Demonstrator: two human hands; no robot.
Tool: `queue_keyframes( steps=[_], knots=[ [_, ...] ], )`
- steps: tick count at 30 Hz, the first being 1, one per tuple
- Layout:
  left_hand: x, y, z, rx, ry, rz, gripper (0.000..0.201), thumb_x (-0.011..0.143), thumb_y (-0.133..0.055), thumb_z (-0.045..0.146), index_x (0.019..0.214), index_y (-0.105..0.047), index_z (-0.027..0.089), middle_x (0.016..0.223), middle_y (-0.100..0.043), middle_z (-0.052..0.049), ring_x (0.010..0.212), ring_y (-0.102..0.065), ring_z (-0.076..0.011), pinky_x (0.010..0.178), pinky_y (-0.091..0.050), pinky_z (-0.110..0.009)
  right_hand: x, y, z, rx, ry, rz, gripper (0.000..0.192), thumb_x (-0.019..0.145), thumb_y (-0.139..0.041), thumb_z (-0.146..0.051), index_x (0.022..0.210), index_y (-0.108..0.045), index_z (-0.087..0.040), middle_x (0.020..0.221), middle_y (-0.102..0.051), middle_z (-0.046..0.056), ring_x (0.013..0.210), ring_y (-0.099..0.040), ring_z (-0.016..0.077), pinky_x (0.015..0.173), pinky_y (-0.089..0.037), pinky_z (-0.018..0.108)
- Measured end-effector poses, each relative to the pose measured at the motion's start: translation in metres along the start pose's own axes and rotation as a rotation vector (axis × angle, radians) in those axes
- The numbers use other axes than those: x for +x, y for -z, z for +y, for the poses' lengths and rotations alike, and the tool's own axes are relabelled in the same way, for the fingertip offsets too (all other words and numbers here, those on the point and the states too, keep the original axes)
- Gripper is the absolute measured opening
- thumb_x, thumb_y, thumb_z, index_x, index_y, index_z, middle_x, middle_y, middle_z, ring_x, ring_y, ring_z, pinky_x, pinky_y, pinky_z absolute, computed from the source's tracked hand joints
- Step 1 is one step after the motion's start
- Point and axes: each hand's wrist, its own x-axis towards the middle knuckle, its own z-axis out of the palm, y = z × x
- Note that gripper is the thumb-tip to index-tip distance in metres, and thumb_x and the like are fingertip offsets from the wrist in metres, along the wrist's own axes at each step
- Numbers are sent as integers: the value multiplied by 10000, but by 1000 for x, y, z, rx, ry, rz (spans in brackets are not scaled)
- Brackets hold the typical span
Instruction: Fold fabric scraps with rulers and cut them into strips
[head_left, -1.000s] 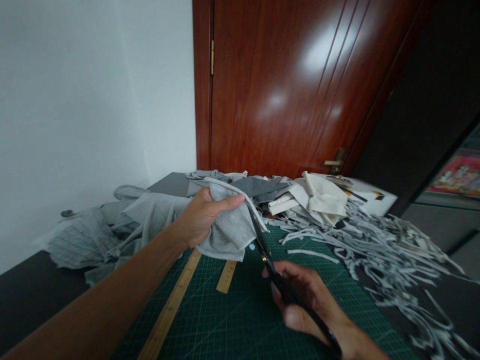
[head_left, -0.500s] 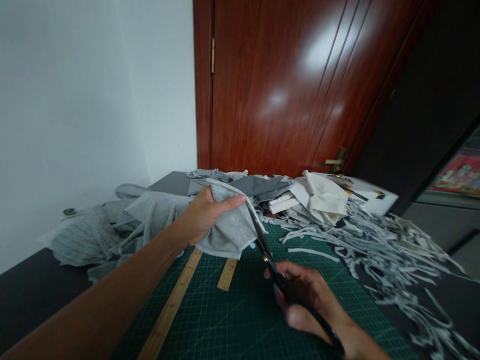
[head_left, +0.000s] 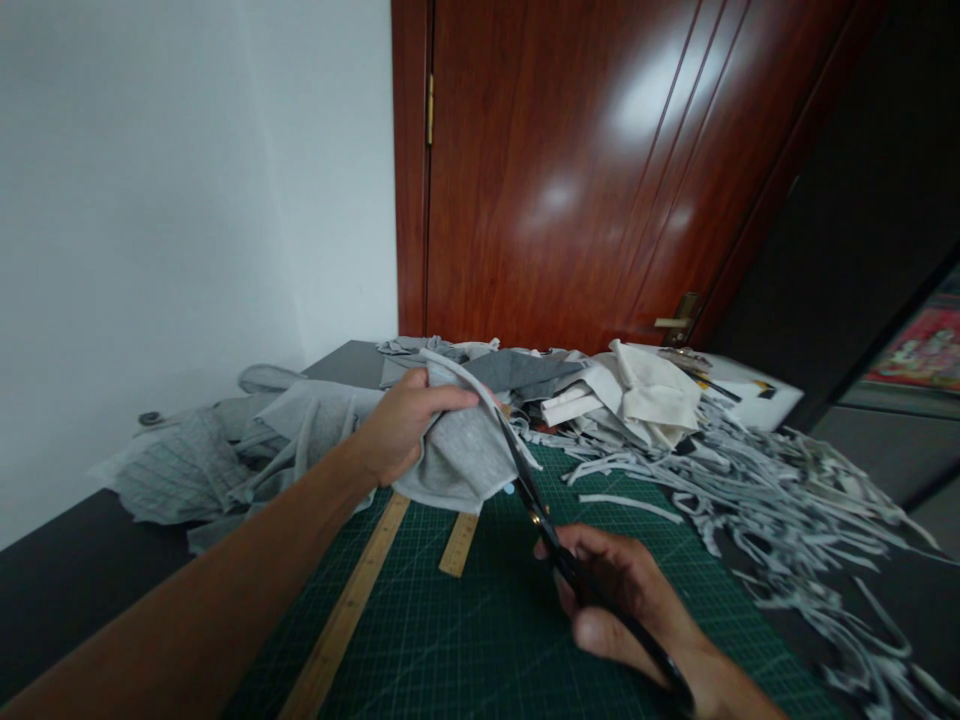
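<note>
A piece of light grey fabric [head_left: 469, 460] hangs from my left hand [head_left: 401, 420], pinched between thumb and fingers above the mat. Black scissors [head_left: 551, 540] are gripped in my right hand [head_left: 626, 600], their blades pointing up and away from me at the fabric's right edge. Along that edge, a narrow pale strip [head_left: 461, 372] stands partly apart from the larger piece. Under the work lies a green cutting mat [head_left: 465, 650] with a printed grid. The fingers inside the scissor handles are partly hidden.
A long wooden ruler [head_left: 345, 610] and a shorter one [head_left: 457, 545] lie on the mat. Crumpled grey fabric [head_left: 180, 460] is heaped at the left. Cream fabric [head_left: 656, 390] and many cut strips [head_left: 780, 500] pile up at the right. A wooden door [head_left: 555, 180] stands behind.
The narrow strip now stands further from the fabric's edge near my left hand. My left thumb has shifted slightly left; the scissors stay at the edge. The whole view has moved a little.
</note>
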Motion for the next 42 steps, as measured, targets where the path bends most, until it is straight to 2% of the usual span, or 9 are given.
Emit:
queue_keyframes(
  steps=[3, 7, 11, 18, 23, 31, 36, 42],
  knots=[
    [0, -1, -3, 19, 7, 36, 145, 698, -851, 266, 761, -784, 153, 768, -779, -63, 728, -713, -206, 714, -556, -301, 2, 1, -3, -20, -7, -32, 673, 775, -799, -744, 1203, -701, -234, 800, -552, -8, 678, -480, 165, 623, -404, 301],
    [0, -1, -3, 56, 23, 57, 211, 685, -898, 291, 788, -790, 143, 802, -789, -71, 724, -709, -202, 702, -554, -299, 1, 0, -3, -10, -24, -30, 647, 778, -826, -698, 1206, -696, -230, 797, -549, -11, 677, -479, 163, 621, -401, 297],
    [-1, 0, -1, 64, 29, 59, 238, 667, -909, 304, 801, -783, 152, 811, -788, -60, 728, -705, -193, 699, -551, -291, -2, 0, 0, -54, -24, 24, 635, 768, -856, -654, 1215, -693, -232, 830, -577, 1, 713, -505, 175, 643, -414, 302],
    [-1, 1, 3, 62, 51, 37, 281, 641, -919, 309, 822, -773, 152, 825, -788, -65, 747, -716, -207, 730, -562, -313, -1, 0, -7, -93, -33, -7, 592, 803, -821, -673, 1158, -714, -211, 768, -531, -19, 663, -453, 154, 596, -372, 279],
    [-3, 2, 4, 57, 63, 28, 275, 632, -925, 283, 811, -764, 150, 823, -786, -66, 741, -717, -207, 720, -559, -308, -2, 0, -6, -114, -45, -2, 608, 796, -813, -689, 1144, -717, -200, 759, -532, -16, 647, -451, 150, 574, -365, 270],
    [-5, 3, 7, 36, 94, 0, 219, 677, -897, 239, 805, -750, 139, 792, -771, -74, 706, -713, -202, 682, -556, -300, -3, -1, -7, -168, -43, -19, 525, 809, -814, -644, 1067, -729, -195, 721, -492, -35, 631, -408, 145, 573, -335, 279],
    [-5, 3, 8, 7, 86, 7, 248, 644, -916, 223, 800, -740, 142, 765, -743, -41, 679, -677, -163, 651, -532, -259, -2, -2, -7, -170, -61, -24, 502, 830, -809, -608, 1087, -724, -185, 710, -484, -43, 588, -401, 130, 540, -323, 270],
    [-7, 6, 13, -36, 101, 36, 217, 640, -856, 201, 793, -710, 158, 762, -721, -30, 699, -670, -178, 668, -533, -282, -2, -2, -6, -242, -36, -2, 486, 826, -812, -598, 1073, -736, -186, 683, -477, -49, 591, -413, 133, 547, -325, 271]
  ],
)
